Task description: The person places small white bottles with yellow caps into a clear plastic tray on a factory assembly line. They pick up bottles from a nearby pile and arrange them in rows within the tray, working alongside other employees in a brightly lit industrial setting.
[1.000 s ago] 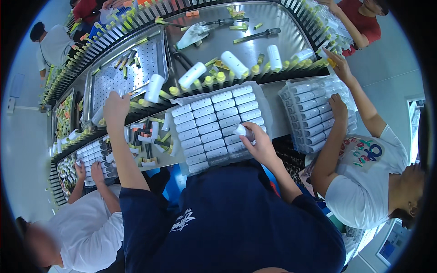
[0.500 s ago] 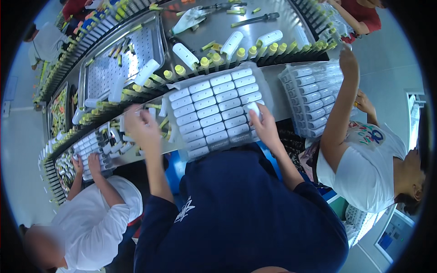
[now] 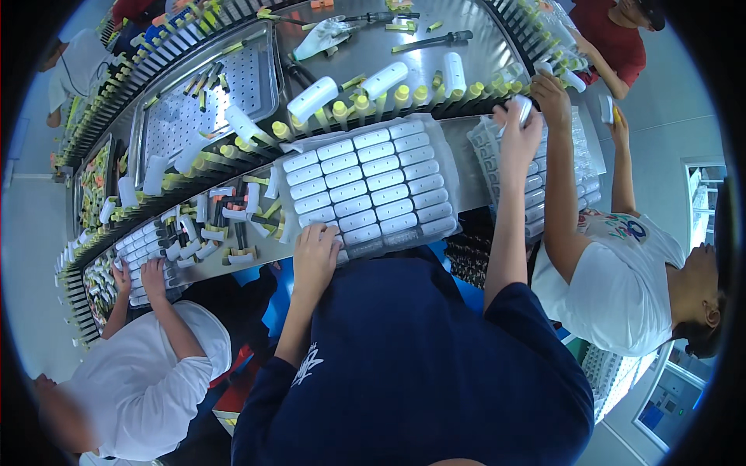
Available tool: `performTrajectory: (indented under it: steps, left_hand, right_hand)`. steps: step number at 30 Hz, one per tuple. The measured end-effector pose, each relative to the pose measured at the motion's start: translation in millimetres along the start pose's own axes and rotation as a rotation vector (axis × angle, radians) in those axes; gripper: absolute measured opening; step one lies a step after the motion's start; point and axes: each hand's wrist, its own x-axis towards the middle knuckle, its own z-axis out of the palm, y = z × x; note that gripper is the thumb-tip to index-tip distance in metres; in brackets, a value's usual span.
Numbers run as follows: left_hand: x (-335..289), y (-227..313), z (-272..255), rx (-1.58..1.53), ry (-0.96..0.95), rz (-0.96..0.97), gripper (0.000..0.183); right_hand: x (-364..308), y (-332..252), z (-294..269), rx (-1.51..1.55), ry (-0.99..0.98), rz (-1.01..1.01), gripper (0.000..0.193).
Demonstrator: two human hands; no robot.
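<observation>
The person's left hand (image 3: 315,252) has come down to the near left corner of the tray (image 3: 447,167) of white tubes (image 3: 365,186), where half a second ago it was raised over the clutter of small parts (image 3: 225,221) to the left; it now lies flat on the lowest row with the fingers loosely curved, and whether it pinches a tube under the palm cannot be told; the right hand (image 3: 519,130) has left the near right edge of that tray, where it rested before, and has gone up and to the right, to the far edge of a second tray (image 3: 486,151) beside the first; its fingers are closed round one white tube (image 3: 525,109), held up just in front of the row of yellow-capped pegs (image 3: 365,101) on the conveyor (image 3: 233,140); judged from these shifts, the right hand is carrying a single tube between the trays and the line while the left steadies or feeds the full tray, so the work looks to be in mid-cycle and not near an end, the first tray being filled in neat rows; a co-worker's hand (image 3: 552,93) in a white shirt reaches over the same second tray, just beside the right hand, so the two are close enough to get in each other's way; another co-worker on the left has both hands on a smaller tray (image 3: 144,248) of tubes, well apart from all this.
</observation>
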Motion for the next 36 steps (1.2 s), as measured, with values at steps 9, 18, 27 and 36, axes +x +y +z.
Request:
performTrajectory:
  steps: [9,18,27,36]
  left_hand:
    - [-2.6,-14.4,2.8,0.009,0.074,-0.026,0.034]
    - [10.3,-34.2,-1.8,-0.026,-0.025,0.014,0.031]
    - [20.4,-16.7,-31.8,0.07,-0.012,0.226,0.033]
    - [40.5,6.1,-29.9,-0.794,-0.046,-0.22,0.027]
  right_hand:
    - [58.8,-7.7,82.7,-0.711,-0.086,-0.391,0.043]
    - [-3.8,-35.4,127.7,-0.826,-0.454,-0.338,0.062]
    - [-142.5,-22.6,30.9,-0.468,-0.466,-0.487,0.039]
    - [-199.4,36.1,-51.3,-0.719,-0.754,-0.485,0.033]
